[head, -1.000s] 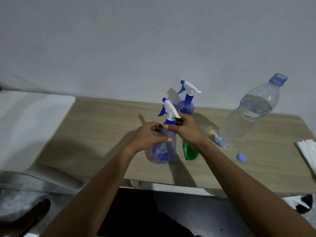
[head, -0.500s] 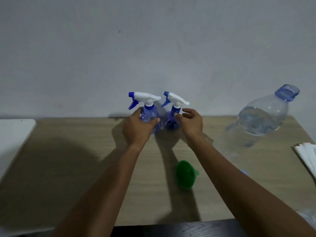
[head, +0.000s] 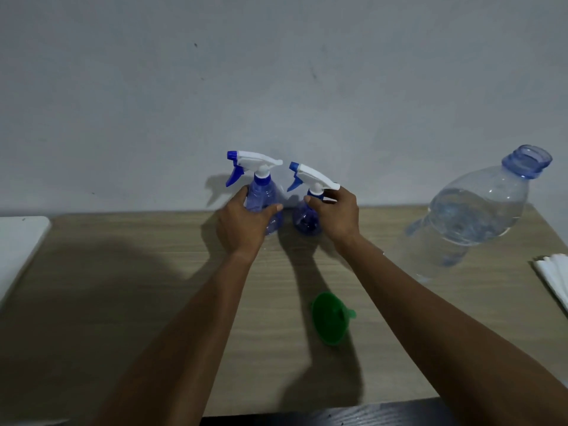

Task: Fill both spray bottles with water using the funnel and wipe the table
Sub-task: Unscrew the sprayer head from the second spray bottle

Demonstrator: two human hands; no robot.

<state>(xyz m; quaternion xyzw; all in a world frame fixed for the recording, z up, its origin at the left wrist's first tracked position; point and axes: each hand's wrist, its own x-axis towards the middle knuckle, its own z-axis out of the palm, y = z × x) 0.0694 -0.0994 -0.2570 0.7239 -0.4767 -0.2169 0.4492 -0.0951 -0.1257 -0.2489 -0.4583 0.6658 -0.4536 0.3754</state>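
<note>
Two blue spray bottles with white trigger heads stand side by side at the back of the wooden table [head: 123,302], by the wall. My left hand [head: 242,222] grips the body of the left spray bottle [head: 261,195]. My right hand [head: 336,215] holds the right spray bottle [head: 307,216] at its neck, thumb and fingers curled around it. A green funnel [head: 330,321] lies on its side on the table, nearer to me, between my forearms.
A large clear water bottle [head: 470,222], uncapped and partly full, stands at the right. White paper napkins [head: 554,278] lie at the right edge. A white surface [head: 18,244] adjoins the table on the left. A grey wall rises right behind the table.
Both hands carried the near spray bottle to the back of the table beside the other one. Since half a second ago the hands have hardly moved; the view has come closer.
</note>
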